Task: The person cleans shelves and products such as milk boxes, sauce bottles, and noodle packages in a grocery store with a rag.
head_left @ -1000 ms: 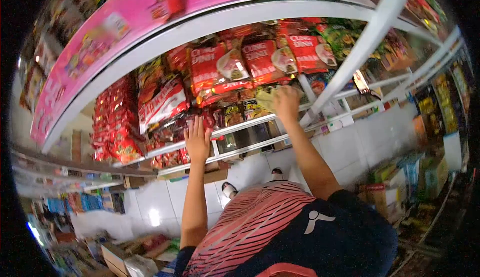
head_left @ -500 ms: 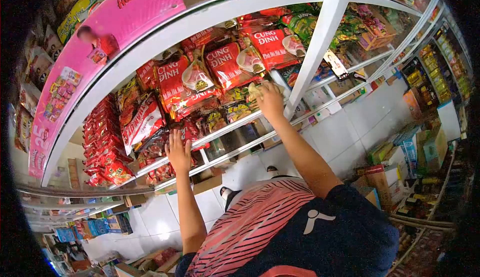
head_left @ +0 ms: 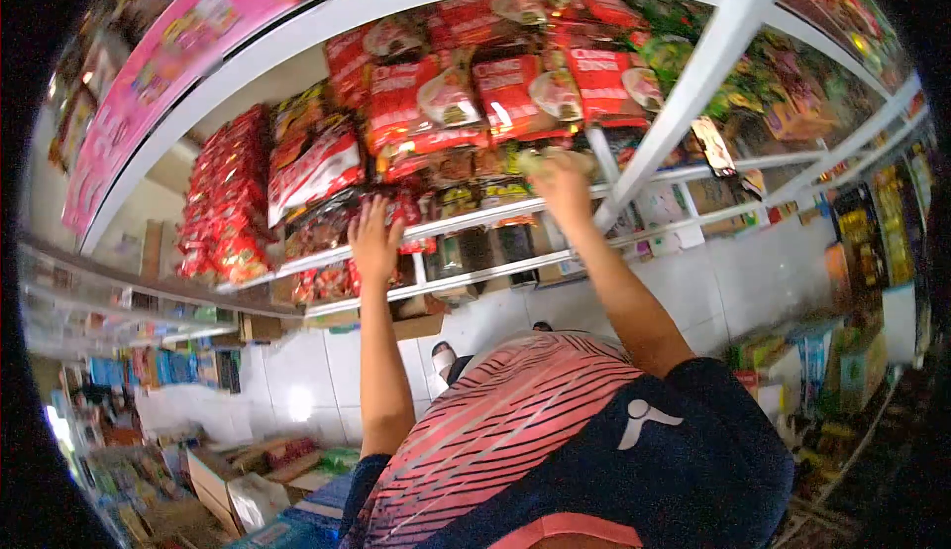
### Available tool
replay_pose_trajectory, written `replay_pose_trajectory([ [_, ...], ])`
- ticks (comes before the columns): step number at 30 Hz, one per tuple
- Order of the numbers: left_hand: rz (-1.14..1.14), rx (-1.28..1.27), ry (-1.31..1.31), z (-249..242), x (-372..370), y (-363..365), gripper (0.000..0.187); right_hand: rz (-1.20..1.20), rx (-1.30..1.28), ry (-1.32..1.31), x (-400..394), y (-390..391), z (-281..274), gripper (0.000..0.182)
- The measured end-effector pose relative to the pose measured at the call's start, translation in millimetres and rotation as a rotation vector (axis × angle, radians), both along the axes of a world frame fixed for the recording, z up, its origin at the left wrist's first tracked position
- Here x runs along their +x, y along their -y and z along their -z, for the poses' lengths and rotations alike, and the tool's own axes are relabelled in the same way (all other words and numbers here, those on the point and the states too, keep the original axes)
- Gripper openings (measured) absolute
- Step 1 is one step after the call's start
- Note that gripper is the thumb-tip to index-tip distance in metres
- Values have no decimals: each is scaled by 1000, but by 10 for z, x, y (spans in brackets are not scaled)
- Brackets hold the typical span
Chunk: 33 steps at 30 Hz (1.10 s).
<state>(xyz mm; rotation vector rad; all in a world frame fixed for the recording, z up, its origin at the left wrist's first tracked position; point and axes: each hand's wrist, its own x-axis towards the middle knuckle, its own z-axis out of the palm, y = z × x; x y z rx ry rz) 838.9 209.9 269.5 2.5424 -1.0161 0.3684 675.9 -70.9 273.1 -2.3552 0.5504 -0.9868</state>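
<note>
My left hand [head_left: 375, 244] lies at the white front rail [head_left: 468, 223] of the shelf, its fingers stretched out near small dark-red packets. A pale yellowish crumpled cloth [head_left: 536, 162] is under the fingers of my right hand [head_left: 564, 192], which is a little blurred. That hand reaches over the rail, just below the red noodle packs [head_left: 421, 93] stacked on the shelf. Small yellow and dark packets [head_left: 458, 199] lie between my two hands along the rail.
A white slanted post [head_left: 684, 93] stands right of my right hand. Beyond it a phone-like object [head_left: 713, 146] leans at the rail. Red packets [head_left: 226, 197] hang at the left. A pink banner [head_left: 188, 44] spans the upper left. Cartons [head_left: 213, 485] stand on the tiled floor behind me.
The view has shifted, so shelf and packs sit differently in the picture. My right hand stays by the packs with the cloth; my left hand remains spread at the rail.
</note>
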Motion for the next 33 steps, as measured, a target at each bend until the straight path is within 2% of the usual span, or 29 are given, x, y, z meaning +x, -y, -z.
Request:
replay_pose_trajectory([
  [1, -9, -10, -8, -20, -17, 2, 47, 85, -156, -55, -5, 68, -29, 22],
  [2, -16, -24, -16, -45, -28, 10, 46, 173, -157, -48, 71, 5, 33, 23],
  [4, -58, -78, 7, -26, -41, 36, 42, 105, -205, -142, 215, -319, -136, 29],
  [6, -177, -200, -163, -71, -102, 194, 36, 44, -139, -171, 477, -665, -56, 27],
  [8, -95, -653, -343, -262, -448, 563, 30, -269, -4, -25, 604, -891, -111, 25],
  [9, 46, -691, -113, -202, -577, 746, 24, -402, 187, 71, 676, -913, -85, 25],
  [10, 152, -433, 36, 221, -522, 895, 29, -545, 378, 156, 738, -896, -62, 25],
  [11, 277, -754, -247, -65, -721, 1054, 28, -549, 782, 260, 586, -933, -195, 20],
  [12, 235, -264, -185, -98, -692, 1118, 29, -534, 1185, 197, 485, -773, 7, 24],
  [13, 208, -285, -50, -121, -742, 1163, 28, -464, 1261, 223, 213, -767, -223, 28],
  [14, 177, -298, 86, -131, -802, 1180, 28, -557, 1329, 315, 24, -618, -132, 28],
  [15, 153, -271, 155, -95, -776, 1147, 27, -472, 873, 193, -216, -464, 103, 24],
  [16, 128, -238, 222, -62, -701, 1077, 26, -446, 999, 168, -527, -500, -33, 20],
  [17, 100, -216, 153, -76, -604, 958, 26, -386, 852, -6, -828, -487, -216, 18],
  [18, -19, -207, 154, -99, -497, 784, 28, -363, 1161, 102, -1118, -294, 229, 19],
  [19, -111, -236, 142, -59, -337, 585, 25, -326, 1025, 15, -1374, -323, 58, 18],
  [20, -199, -263, 128, -21, -168, 357, 23, -234, 878, -71, -1632, -192, 226, 13],
  [21, -290, -266, 116, -38, -71, 107, 23, -154, 880, -167, -1788, -114, 112, 14],
  [22, -376, -267, 103, -68, -4, -139, 23, -197, 567, 29, -2037, 186, 525, 15],
  [23, -441, -274, 108, -113, 37, -347, 24, 70, 888, 85, -2031, 108, 182, 14],
  [24, -460, -277, 282, -97, 115, -500, 24, 165, 790, 78, -2151, 410, 309, 14],
  [25, -485, -263, 256, -132, 129, -553, 23, 147, 795, 78, -2023, 588, 289, 14],
  [27, -507, -249, 206, -220, 59, -510, 21, 293, 351, 86, -1857, 913, 101, 12],
  [30, -392, -272, 75, -201, -87, -41, 19, 485, -336, 131, -1536, 1127, -221, 33],
  [31, -388, -232, 12, -270, -222, 174, 21, 459, -344, 149, -1338, 1189, -219, 33],
  [32, -242, -247, -79, -330, -295, 331, 22, 389, -320, 177, -1146, 1181, -274, 31],
  [33, -159, -237, -18, -332, -427, 457, 26, 313, -295, 200, -949, 1141, -320, 29],
])
